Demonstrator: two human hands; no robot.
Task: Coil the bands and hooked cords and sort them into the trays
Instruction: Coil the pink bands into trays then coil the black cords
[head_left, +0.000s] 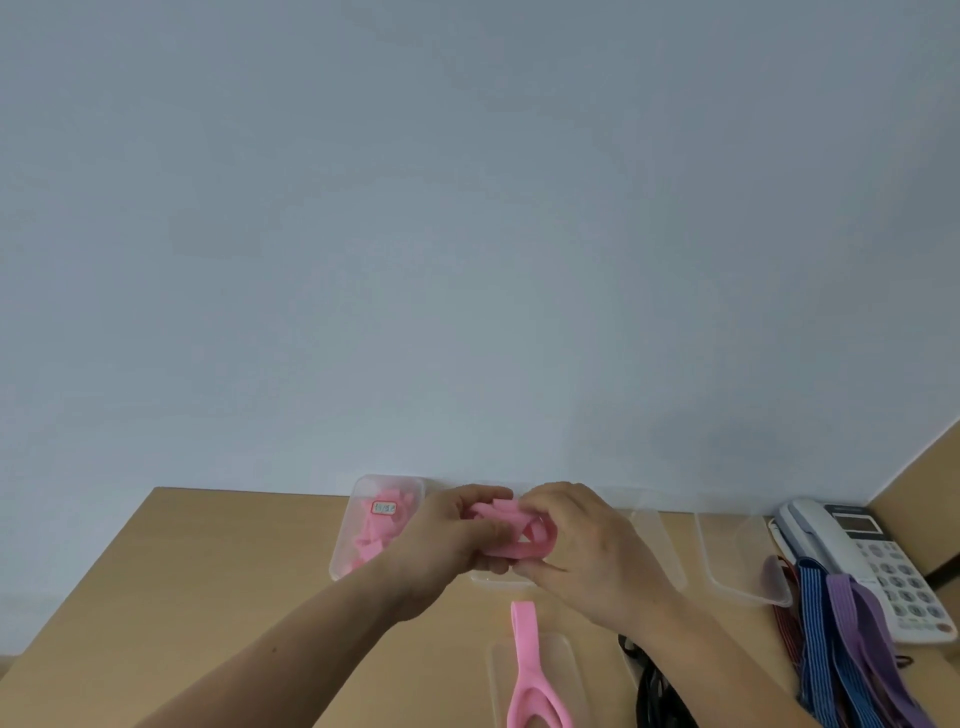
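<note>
A pink band (511, 530) is partly coiled between both hands above the middle clear tray (657, 540). My left hand (457, 535) grips its left side with curled fingers. My right hand (582, 540) pinches the right side of the coil. The clear tray on the left (340, 551) holds several coiled pink bands and carries a small label. Another pink band (527, 670) lies stretched over a clear lid near the front edge. Blue and purple bands (841, 639) lie in a heap at the right. Black cords (654, 691) lie under my right forearm, mostly hidden.
A third clear tray (737, 566) sits at the right, beside a white desk telephone (878, 551). The wooden table (208, 571) meets a pale wall at the back; a wooden partition rises at the far right.
</note>
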